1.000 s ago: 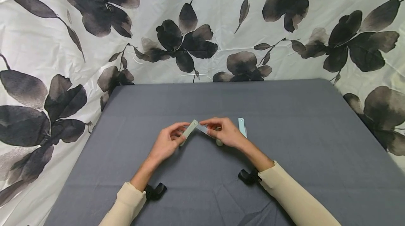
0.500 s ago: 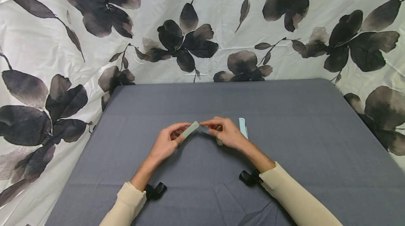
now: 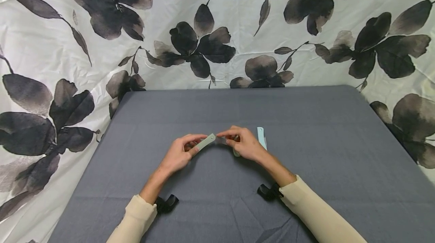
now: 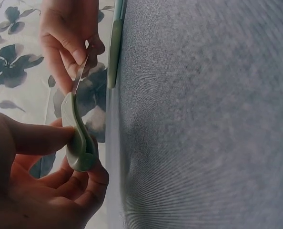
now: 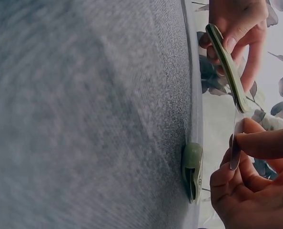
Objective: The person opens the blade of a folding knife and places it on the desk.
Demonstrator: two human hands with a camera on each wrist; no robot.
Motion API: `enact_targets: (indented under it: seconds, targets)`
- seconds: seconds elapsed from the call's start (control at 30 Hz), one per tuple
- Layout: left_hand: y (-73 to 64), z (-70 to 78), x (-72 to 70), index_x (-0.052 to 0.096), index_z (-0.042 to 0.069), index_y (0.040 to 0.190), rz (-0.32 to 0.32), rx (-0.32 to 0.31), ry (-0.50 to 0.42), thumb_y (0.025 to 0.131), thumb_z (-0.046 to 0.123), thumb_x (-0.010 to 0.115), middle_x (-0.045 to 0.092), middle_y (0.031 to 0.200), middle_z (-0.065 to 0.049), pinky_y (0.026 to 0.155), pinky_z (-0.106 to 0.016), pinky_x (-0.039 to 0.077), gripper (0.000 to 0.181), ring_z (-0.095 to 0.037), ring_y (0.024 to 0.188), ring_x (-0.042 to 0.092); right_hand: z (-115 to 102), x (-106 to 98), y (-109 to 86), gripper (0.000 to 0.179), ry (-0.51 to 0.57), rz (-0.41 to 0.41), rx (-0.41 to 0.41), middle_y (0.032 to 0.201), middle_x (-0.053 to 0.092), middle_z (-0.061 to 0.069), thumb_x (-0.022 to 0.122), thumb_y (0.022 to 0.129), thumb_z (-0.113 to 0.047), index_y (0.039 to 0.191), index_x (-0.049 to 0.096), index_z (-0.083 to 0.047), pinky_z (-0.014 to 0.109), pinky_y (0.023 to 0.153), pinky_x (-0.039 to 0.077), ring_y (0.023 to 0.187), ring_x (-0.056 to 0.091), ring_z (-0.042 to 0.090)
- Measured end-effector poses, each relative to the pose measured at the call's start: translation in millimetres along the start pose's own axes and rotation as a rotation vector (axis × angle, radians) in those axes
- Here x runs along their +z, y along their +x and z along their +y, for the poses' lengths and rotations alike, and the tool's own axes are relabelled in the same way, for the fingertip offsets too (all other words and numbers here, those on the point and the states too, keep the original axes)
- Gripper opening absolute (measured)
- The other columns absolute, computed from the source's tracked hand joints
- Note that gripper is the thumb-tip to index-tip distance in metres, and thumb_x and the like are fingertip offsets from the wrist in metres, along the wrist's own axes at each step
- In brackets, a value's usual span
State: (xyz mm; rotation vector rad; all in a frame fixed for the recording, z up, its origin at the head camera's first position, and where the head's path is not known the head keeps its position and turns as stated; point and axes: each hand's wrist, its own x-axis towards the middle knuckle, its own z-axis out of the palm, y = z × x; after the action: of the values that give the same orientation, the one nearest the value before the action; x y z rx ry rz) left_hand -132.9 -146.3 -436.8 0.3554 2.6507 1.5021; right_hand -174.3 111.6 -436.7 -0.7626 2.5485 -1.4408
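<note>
Between my two hands is a folding knife with a pale green handle (image 3: 206,142) and a shiny metal blade (image 5: 235,148), held partly unfolded just over the table. My left hand (image 3: 179,152) grips the handle between thumb and fingers. The blade is pinched by the thumb and fingers of my right hand (image 3: 247,144), its index finger reaching toward the pivot end. In the left wrist view the slot along the curved handle (image 4: 75,138) shows. A second green folding knife (image 5: 192,167) lies below my right hand, mostly hidden by it in the head view.
A light blue folding knife (image 3: 261,137) lies just right of my right hand, its lower part behind the wrist. Grey cloth (image 3: 306,122) covers the table, creased near the front. A floral sheet (image 3: 224,16) hangs behind. Both wrists carry black cameras (image 3: 167,204).
The green handle has tilted flatter, its pivot end moving slightly right and down, so the angle between handle and blade is wider. Both hands keep their hold.
</note>
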Motion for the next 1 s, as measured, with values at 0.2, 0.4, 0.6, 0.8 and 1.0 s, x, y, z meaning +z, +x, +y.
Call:
enact_targets:
  seconds: [0.2, 0.4, 0.6, 0.8, 1.0]
  targets:
    - [-2.1, 0.2, -0.5, 0.072, 0.022, 0.133, -0.04, 0.003, 0.003, 0.098, 0.004, 0.068, 0.072, 0.118, -0.01, 0.079, -0.034, 0.053, 0.04, -0.019, 0.09, 0.067, -0.8, -1.2, -2.6, 0.032, -0.007, -0.01, 0.017, 0.094, 0.064, 0.006, 0.064, 0.099, 0.002, 0.121, 0.08, -0.015, 0.026, 0.065, 0.046, 0.076, 0.054, 0.018]
    - [-5.2, -0.8, -0.7, 0.072, 0.022, 0.134, -0.07, 0.007, 0.023, 0.098, 0.002, 0.066, 0.072, 0.123, -0.008, 0.079, -0.034, 0.053, 0.041, -0.018, 0.091, 0.065, 0.6, 0.3, -5.0, 0.032, -0.018, -0.018, 0.022, 0.093, 0.063, 0.004, 0.063, 0.099, 0.002, 0.119, 0.08, -0.016, 0.026, 0.066, 0.044, 0.077, 0.052, 0.018]
    - [-9.2, -2.2, 0.1, 0.072, 0.02, 0.133, -0.083, 0.012, 0.047, 0.097, -0.001, 0.065, 0.071, 0.126, -0.008, 0.077, -0.031, 0.052, 0.042, -0.016, 0.089, 0.064, 0.9, 2.4, -7.9, 0.031, -0.023, -0.039, 0.036, 0.093, 0.063, 0.004, 0.061, 0.101, 0.0, 0.118, 0.08, -0.018, 0.026, 0.066, 0.043, 0.076, 0.052, 0.018]
    - [-9.1, -1.4, 1.4, 0.072, 0.021, 0.133, -0.09, 0.029, 0.073, 0.097, -0.001, 0.064, 0.071, 0.125, -0.008, 0.076, -0.031, 0.052, 0.043, -0.018, 0.088, 0.064, 0.0, 2.1, -8.0, 0.033, -0.03, -0.036, 0.035, 0.095, 0.064, 0.009, 0.059, 0.101, 0.002, 0.117, 0.081, -0.016, 0.025, 0.065, 0.04, 0.075, 0.05, 0.017]
    - [-8.8, -0.2, 2.0, 0.073, 0.021, 0.132, -0.1, 0.062, 0.099, 0.096, -0.003, 0.062, 0.072, 0.122, -0.007, 0.077, -0.031, 0.052, 0.045, -0.017, 0.088, 0.064, -1.4, -1.1, -8.5, 0.035, -0.045, -0.044, 0.021, 0.097, 0.065, 0.014, 0.057, 0.1, 0.004, 0.117, 0.081, -0.014, 0.024, 0.063, 0.038, 0.073, 0.048, 0.017]
